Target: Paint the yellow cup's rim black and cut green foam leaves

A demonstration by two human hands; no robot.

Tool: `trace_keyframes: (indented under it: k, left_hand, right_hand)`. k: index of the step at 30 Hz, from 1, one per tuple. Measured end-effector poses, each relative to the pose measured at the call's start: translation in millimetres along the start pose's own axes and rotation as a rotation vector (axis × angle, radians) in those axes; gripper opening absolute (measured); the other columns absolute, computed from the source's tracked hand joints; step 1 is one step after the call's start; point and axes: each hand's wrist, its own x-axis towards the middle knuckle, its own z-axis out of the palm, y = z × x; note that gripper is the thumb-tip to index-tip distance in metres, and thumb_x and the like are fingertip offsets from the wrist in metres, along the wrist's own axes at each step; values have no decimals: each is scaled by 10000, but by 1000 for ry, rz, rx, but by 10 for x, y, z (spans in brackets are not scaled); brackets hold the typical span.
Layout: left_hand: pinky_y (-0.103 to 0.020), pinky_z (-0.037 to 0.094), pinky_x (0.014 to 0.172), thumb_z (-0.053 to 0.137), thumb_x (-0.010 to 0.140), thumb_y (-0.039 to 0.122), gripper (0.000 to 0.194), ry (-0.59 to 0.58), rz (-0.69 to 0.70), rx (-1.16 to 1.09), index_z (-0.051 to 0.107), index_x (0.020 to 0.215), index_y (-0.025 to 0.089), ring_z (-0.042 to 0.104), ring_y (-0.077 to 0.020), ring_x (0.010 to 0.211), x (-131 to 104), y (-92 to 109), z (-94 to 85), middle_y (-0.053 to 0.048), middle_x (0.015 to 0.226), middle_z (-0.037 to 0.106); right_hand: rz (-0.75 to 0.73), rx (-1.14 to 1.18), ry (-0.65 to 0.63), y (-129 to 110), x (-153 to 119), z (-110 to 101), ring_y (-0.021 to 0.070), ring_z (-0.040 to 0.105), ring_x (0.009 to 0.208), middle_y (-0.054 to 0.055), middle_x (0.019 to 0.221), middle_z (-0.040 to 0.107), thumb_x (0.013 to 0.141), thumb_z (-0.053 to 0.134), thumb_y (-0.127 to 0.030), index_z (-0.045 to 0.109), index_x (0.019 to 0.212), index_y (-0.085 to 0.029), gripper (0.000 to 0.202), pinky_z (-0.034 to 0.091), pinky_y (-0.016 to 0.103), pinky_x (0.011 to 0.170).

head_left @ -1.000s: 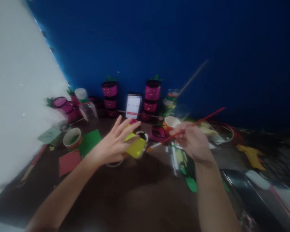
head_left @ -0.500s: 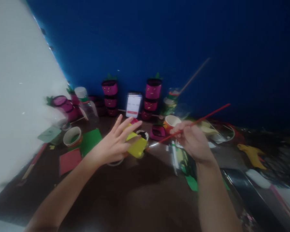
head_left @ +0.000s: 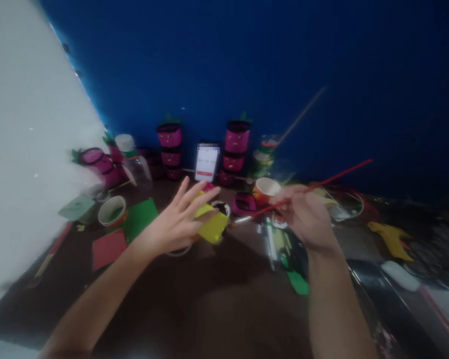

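My left hand (head_left: 181,217) holds a bright yellow piece (head_left: 212,227) with a flat face; some of its fingers are spread, and they hide part of the piece. My right hand (head_left: 303,212) is closed around a red-handled paintbrush (head_left: 338,175). The brush slants down to the left, and its tip is near the lower right edge of the yellow piece. Blur keeps me from telling whether they touch. Just behind the piece is a white-rimmed round container (head_left: 221,207) with something dark inside. A small magenta cup section (head_left: 244,204) lies between the hands.
Magenta stacked figures (head_left: 236,144) and a lit phone (head_left: 206,164) stand along the blue wall. At left are a paper cup (head_left: 112,211), green sheet (head_left: 140,218) and red sheet (head_left: 108,249). Another paper cup (head_left: 267,188), yellow glue gun (head_left: 392,239) and white mouse (head_left: 400,275) are rightward.
My right hand has shifted a little to the right with the paintbrush, drawing its tip slightly away from the yellow piece. The left hand stays nearly still.
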Motion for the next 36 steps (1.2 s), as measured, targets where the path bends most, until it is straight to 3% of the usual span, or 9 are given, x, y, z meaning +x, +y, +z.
trace_keyframes:
  k: [8, 16, 24, 33, 36]
  left_hand:
    - [-592, 107, 1091, 661, 669, 257, 574, 5, -10, 4, 473, 1208, 194, 86, -341, 1367, 16, 15, -13, -115, 1424, 308]
    - [-590, 101, 1094, 660, 668, 237, 558, 16, -15, -2, 486, 1196, 186, 99, -345, 1364, 7, 14, -19, -118, 1424, 308]
    - [-587, 107, 1095, 625, 682, 182, 553, -2, -3, 9, 469, 1213, 190, 78, -333, 1371, 29, 40, -33, -111, 1430, 302]
    - [-589, 99, 1096, 632, 686, 211, 540, 2, 3, 10, 477, 1202, 186, 80, -336, 1370, 24, 40, -17, -112, 1433, 299]
    - [-589, 103, 1095, 635, 690, 221, 539, 5, 5, 9, 477, 1204, 184, 80, -338, 1369, 23, 36, -15, -114, 1428, 308]
  right_hand:
    - [42, 22, -65, 29, -46, 40, 120, 470, 608, -9, 672, 511, 802, 609, -389, 558, 764, -216, 184, 453, 273, 590]
    - [-17, 9, 28, -45, -18, -17, 139, 476, 600, 6, 675, 531, 757, 651, -413, 582, 751, -233, 193, 453, 283, 561]
    - [40, -14, -93, 2, -79, 64, 144, 484, 623, 3, 683, 512, 807, 592, -402, 564, 762, -228, 182, 450, 295, 585]
    - [-38, -31, 26, -43, -47, 2, 142, 478, 616, -4, 665, 483, 781, 617, -425, 556, 753, -233, 203, 469, 295, 609]
    - [-54, -24, -17, -55, -81, 14, 146, 479, 631, 3, 686, 492, 808, 592, -401, 564, 777, -244, 162, 474, 310, 632]
